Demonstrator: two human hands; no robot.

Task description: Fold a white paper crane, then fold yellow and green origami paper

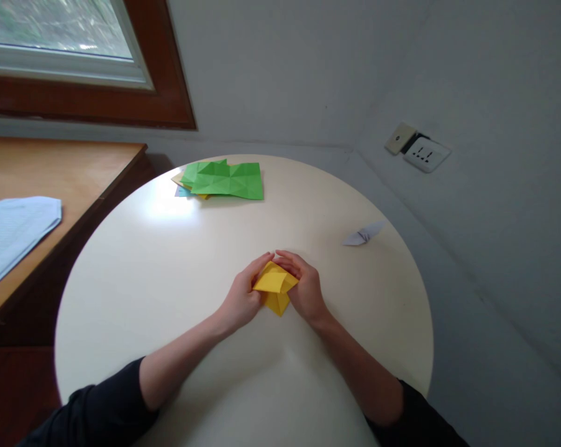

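Left hand point(243, 297) and right hand point(309, 292) both grasping folded yellow paper point(275, 280), one on each side, fingers curled around the far edges. Paper is near the middle of round white table point(159, 292), one point facing the wearer. Creased green paper point(227, 181) on the far edge, over other coloured sheets. Small folded white paper point(364, 234) near the right edge. Wall socket point(426, 154) beyond, brown-framed window point(51, 99) upper left.

Fingers point(297, 261) partly behind yellow paper point(271, 280)
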